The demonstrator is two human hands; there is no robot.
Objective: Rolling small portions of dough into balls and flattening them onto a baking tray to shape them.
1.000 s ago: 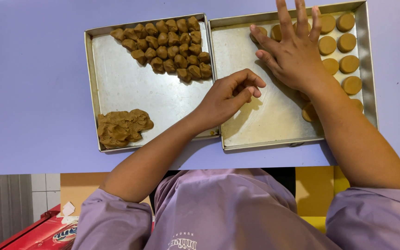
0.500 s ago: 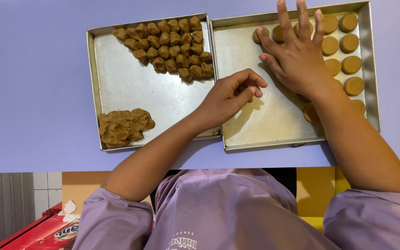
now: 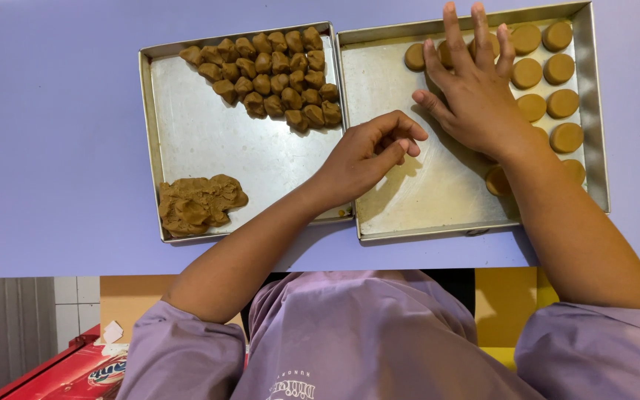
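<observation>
Since the earlier frames your hands have barely shifted: your right hand [image 3: 475, 96] stays spread over the right tray [image 3: 438, 200], and your left hand [image 3: 368, 152] stays curled at the seam between the two trays.

Your right hand lies open and flat, fingers [image 3: 451, 33] splayed toward the far rim, palm down on the tray; whether a disc lies under the palm cannot be told. Around it sit the shaped dough discs [image 3: 564, 104], round and flat-topped, ranged in rows along the right side and far edge of that tray, with one more [image 3: 414, 56] just left of your fingers. Your wrist hides part of the nearest discs.

Your left hand is loosely closed, fingertips [image 3: 409, 141] tucked toward the thumb, hovering over the near-left part of the right tray; whether it pinches any dough cannot be told.

The left tray [image 3: 209, 141] touches the right tray side by side. It holds a cluster of rough dough pieces [image 3: 272, 78] in its far right corner and a single larger dough lump [image 3: 198, 204] in its near left corner. Both trays rest on a pale purple surface [image 3: 46, 133].
</observation>
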